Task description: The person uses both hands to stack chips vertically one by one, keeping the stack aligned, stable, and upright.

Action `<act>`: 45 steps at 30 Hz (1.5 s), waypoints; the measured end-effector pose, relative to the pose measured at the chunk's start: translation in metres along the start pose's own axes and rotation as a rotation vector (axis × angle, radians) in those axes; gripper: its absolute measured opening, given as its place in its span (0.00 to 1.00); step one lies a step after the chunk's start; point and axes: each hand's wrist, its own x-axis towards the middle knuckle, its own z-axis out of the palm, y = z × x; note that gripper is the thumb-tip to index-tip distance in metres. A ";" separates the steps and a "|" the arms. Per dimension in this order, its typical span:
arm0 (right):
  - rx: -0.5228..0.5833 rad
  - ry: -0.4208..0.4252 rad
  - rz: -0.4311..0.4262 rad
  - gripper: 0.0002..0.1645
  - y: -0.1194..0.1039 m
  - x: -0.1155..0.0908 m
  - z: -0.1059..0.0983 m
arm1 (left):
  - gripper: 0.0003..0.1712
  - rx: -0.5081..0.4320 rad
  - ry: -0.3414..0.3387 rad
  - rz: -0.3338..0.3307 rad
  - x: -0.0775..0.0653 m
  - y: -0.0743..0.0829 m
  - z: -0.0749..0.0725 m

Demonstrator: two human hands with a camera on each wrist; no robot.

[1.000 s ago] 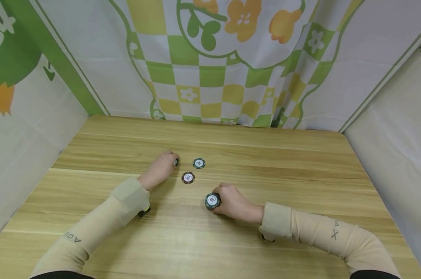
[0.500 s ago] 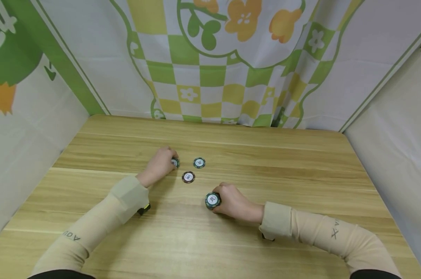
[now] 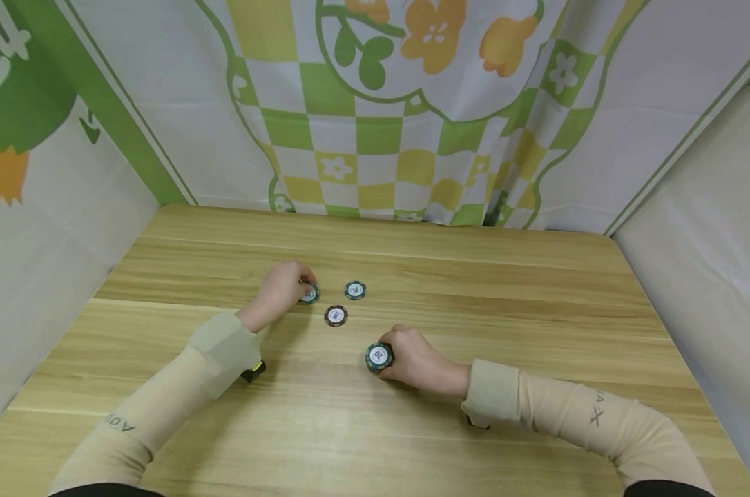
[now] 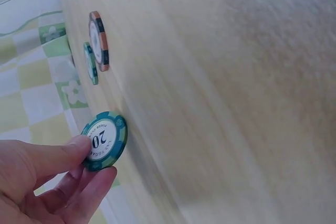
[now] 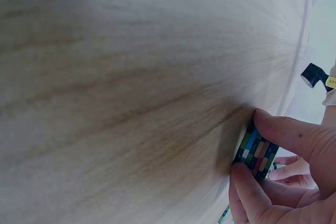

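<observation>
My left hand (image 3: 280,290) pinches a green poker chip (image 4: 106,141) marked 20 between thumb and fingers; in the left wrist view the chip is tilted, its printed face turned to the camera. Just right of that hand, a second green poker chip (image 3: 355,290) and a brown poker chip (image 3: 335,316) lie flat on the table, apart from each other. Nearer the front, my right hand (image 3: 418,362) grips a short stack of poker chips (image 5: 256,153) by its sides. A green chip marked 20 tops the stack, and mixed colours show along its edge.
The wooden table (image 3: 536,297) reaches back to a green and yellow checked curtain (image 3: 375,131). Pale fabric walls stand along the left and right sides. A small dark device with a yellow mark (image 3: 253,371) hangs under the left wrist.
My left hand has drawn slightly left and toward me with the green chip, and more of the chip's face shows. The right hand and the stack stay still.
</observation>
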 end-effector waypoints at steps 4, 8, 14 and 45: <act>0.002 -0.006 0.003 0.24 -0.001 -0.001 0.000 | 0.05 -0.004 -0.014 0.009 -0.002 0.002 -0.002; -0.006 -0.012 0.007 0.24 -0.001 -0.002 -0.001 | 0.05 -0.006 -0.027 0.029 -0.004 0.006 -0.002; -0.005 -0.008 0.001 0.23 -0.001 -0.002 0.000 | 0.04 -0.026 -0.062 0.048 -0.006 0.013 0.001; -0.004 -0.011 -0.005 0.24 0.000 -0.001 -0.003 | 0.10 -0.583 -0.394 -0.167 -0.018 0.046 0.016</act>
